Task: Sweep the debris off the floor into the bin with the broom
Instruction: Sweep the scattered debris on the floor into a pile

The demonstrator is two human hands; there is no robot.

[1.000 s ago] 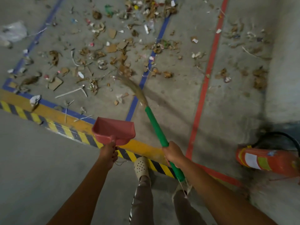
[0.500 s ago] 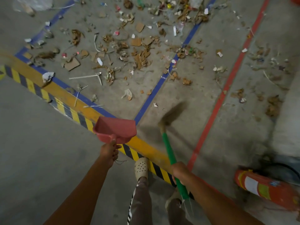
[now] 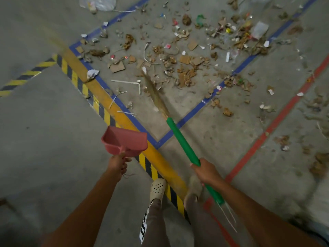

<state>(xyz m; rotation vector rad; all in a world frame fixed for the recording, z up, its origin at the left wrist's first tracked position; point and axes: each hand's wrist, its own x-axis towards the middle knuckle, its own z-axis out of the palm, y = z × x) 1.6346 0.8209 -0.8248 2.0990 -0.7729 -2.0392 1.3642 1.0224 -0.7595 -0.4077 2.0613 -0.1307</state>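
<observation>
My right hand (image 3: 206, 171) grips the green handle of a broom (image 3: 181, 139). Its straw bristles (image 3: 154, 95) reach forward onto the concrete floor at the near edge of the debris (image 3: 185, 68), a wide scatter of cardboard scraps, dry leaves, paper bits and plastic strips. My left hand (image 3: 117, 164) holds a pink dustpan (image 3: 124, 140) by its handle, raised above the yellow and black floor stripe, with nothing visible inside it. No bin is in view.
A yellow band with black hazard stripes (image 3: 99, 97) runs diagonally across the floor, edged by blue tape (image 3: 195, 107). A red line (image 3: 277, 122) crosses at right with more litter beyond it. My feet in pale clogs (image 3: 157, 189) stand on the stripe. A plastic bag (image 3: 99, 2) lies far left.
The broom swung left and its bristles now stretch forward into the near debris. My view shifted left, so the orange extinguisher at right has dropped out of sight. The dustpan stays raised.
</observation>
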